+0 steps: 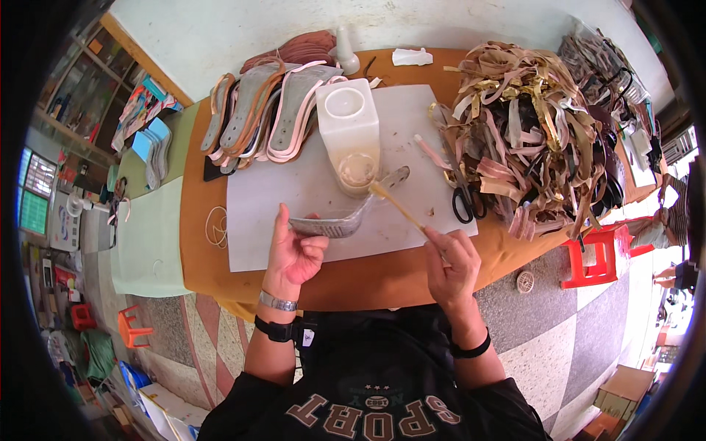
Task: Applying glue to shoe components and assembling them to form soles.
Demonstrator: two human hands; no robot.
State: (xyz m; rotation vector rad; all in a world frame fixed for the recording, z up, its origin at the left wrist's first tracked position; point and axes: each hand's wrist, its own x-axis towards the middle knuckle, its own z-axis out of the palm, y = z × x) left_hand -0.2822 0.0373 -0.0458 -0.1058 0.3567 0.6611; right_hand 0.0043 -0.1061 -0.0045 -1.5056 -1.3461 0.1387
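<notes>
My left hand (296, 250) grips a curved grey shoe insole (331, 226) by one end, fingers curled under it and thumb up. The insole's other end rises to the right. In my right hand (452, 266) is a thin brush (404, 209) with a light handle, its bristle tip at the insole's raised part. Just behind stands a white plastic glue pot (351, 136) with a round, stained cup at its near end. Whether the bristles touch the insole I cannot tell.
Stacked grey insoles with pink and brown edging (254, 110) lie at the back left. Black-handled scissors (465, 202) rest on the white sheet (294, 191), beside a big heap of strips (540, 132). A thin loop (215, 226) lies on the orange cloth. Red stool (594, 257) stands right.
</notes>
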